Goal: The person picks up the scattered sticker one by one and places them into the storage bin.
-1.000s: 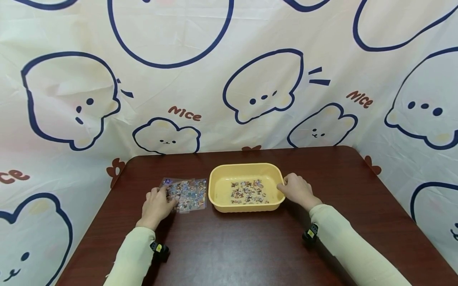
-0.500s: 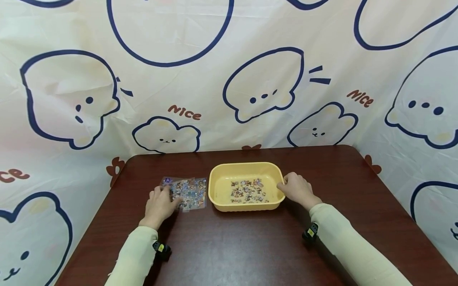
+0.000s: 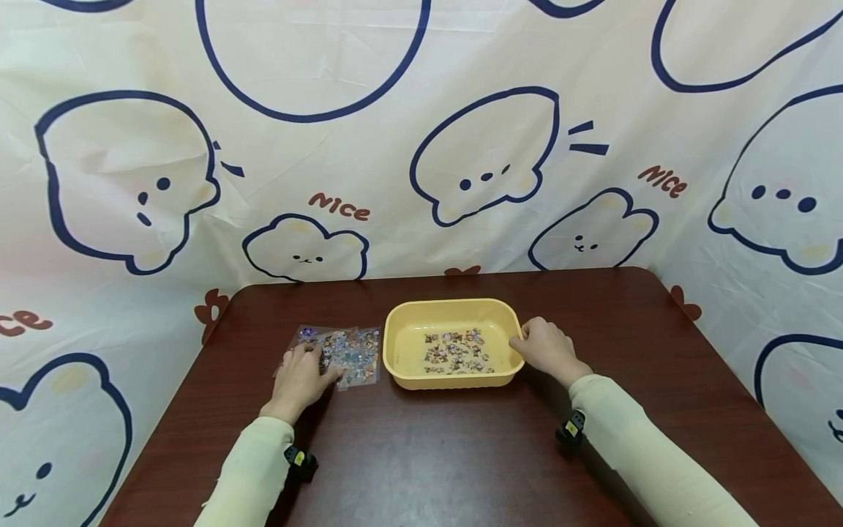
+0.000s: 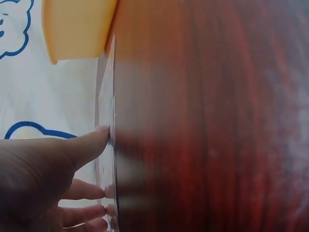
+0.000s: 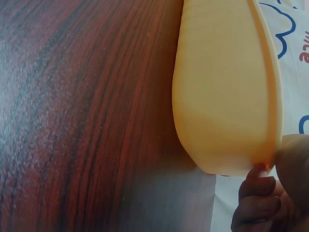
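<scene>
Clear plastic bags of small multicoloured pieces that look like jigsaw pieces [image 3: 358, 355] lie flat and overlapping on the table, left of a yellow plastic basin [image 3: 421, 383]. My left hand [image 3: 299, 380] is over their left part. In the left wrist view the thumb [image 4: 91, 147] and fingertips, spread apart, touch the top of the thin bags from above. My right hand [image 3: 546, 351] pinches the basin's right rim; in the right wrist view its curled fingers [image 5: 258, 198] lie under the rim. Similar small pieces [image 3: 457, 353] lie on the basin floor; I cannot tell whether they are bagged.
The dark brown wooden table [image 3: 421, 461] extends in front of the basin and to both sides. A pale curtain [image 3: 382, 161] with blue cartoon outlines hangs behind the table's far edge and along both sides.
My left hand has slid a little to the right over the bags. The right hand and the basin have stayed in place.
</scene>
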`<state>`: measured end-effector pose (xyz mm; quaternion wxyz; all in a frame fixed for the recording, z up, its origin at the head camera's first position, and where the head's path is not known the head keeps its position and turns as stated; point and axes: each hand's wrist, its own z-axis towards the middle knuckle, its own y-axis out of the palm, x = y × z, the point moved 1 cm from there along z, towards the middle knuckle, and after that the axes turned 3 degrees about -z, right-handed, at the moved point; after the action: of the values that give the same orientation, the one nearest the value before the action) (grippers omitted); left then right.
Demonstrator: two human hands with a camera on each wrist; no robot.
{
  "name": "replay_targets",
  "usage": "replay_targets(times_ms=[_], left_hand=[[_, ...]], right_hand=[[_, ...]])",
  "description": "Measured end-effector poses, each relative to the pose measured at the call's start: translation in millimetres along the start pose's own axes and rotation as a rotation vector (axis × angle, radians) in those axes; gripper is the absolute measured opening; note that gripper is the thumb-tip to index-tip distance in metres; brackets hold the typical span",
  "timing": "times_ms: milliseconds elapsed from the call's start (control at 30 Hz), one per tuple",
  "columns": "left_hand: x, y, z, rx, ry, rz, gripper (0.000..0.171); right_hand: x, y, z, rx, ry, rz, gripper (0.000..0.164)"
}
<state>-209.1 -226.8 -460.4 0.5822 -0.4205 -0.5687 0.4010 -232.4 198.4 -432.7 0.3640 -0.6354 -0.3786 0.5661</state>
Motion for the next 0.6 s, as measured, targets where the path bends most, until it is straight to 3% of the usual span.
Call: replay_targets(times_ms=[233,400,600], left_hand=[[-2.0,-2.3,-0.2,0.01,-0.009,-0.011,0.063],[-9.1,-5.6,1.2,0.036,-0.052,-0.019,0.069],[-16.1,-5.5,3.5,-0.001,-0.089,-0.005,0.074]], right_hand=[[-2,-1,-1,0.0,-0.002,-0.002,0.038],[-3,-2,-1,-0.008,0.0,0.001,0.037],[-3,-2,-1,-0.012,0.006,-0.003,0.037]])
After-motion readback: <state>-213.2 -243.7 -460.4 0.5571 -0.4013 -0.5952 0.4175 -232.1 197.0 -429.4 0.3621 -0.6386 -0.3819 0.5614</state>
